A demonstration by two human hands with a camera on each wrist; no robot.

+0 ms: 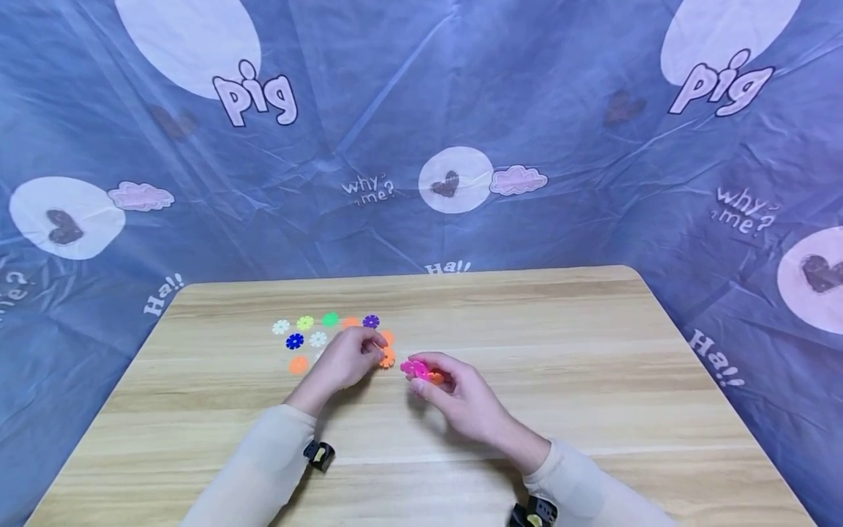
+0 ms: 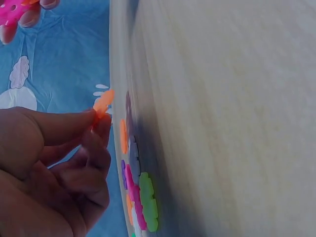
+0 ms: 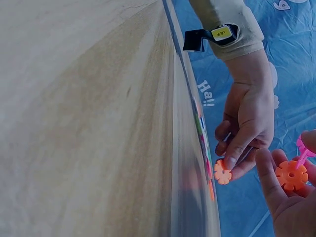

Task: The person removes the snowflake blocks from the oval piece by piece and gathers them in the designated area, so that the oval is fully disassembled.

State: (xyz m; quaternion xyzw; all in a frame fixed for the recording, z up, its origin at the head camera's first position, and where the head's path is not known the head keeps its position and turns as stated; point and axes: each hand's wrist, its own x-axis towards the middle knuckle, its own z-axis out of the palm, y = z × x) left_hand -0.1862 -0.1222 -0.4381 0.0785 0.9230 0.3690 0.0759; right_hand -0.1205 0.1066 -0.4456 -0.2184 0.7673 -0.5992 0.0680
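Note:
My left hand [image 1: 344, 360] pinches an orange notched disc [image 2: 103, 101] between thumb and fingertips, just above the tabletop. The disc's flat face and slots show in the right wrist view. To its right, my right hand [image 1: 469, 401] holds pink notched discs [image 1: 415, 368] joined to an orange notched disc [image 3: 292, 176]. The pink piece stands edge-on against the orange one in the right wrist view. A small gap separates the two hands. Beyond the left hand's fingers, another orange disc [image 1: 388, 336] lies on the table. My left hand partly covers the spread of loose discs.
Loose discs lie in rough rows at the table's left middle, among them white [image 1: 281, 327], yellow [image 1: 305, 323], green [image 1: 331, 319], purple [image 1: 371, 321] and dark blue [image 1: 294, 341]. The wooden table [image 1: 593, 351] ends at a printed blue cloth [image 1: 316, 146] hung around it.

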